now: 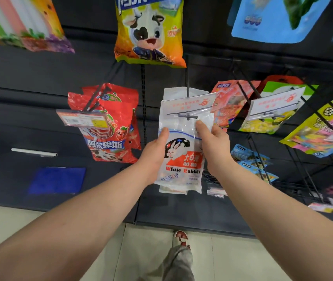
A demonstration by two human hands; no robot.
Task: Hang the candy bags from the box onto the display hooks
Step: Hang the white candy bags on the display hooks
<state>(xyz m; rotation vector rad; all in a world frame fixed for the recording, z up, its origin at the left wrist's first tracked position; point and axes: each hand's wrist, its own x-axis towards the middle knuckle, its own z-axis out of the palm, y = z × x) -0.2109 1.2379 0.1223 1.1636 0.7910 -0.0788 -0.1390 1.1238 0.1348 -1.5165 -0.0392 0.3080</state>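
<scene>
The person holds a White Rabbit candy bag (181, 159) upright against the middle of the black display panel (29, 78). The left hand (155, 151) grips its left edge with the thumb pressed flat on the front; the fingers are hidden behind the bag. The right hand (214, 145) pinches the upper right part the same way, thumb in front. The bag is a glossy, crinkled plastic pouch, white with a clear band through which pale wrapped sweets show. Its top sits just under the tip of a thin black metal hook (187, 82), behind a clear plastic label holder (187, 104). Whether the hook passes through the bag cannot be told. More white bags hang behind it. To the left hang shiny red bags (108, 126), above a yellow-orange cow bag (149, 31), toward the right edge a green-yellow bag (273, 118).
</scene>
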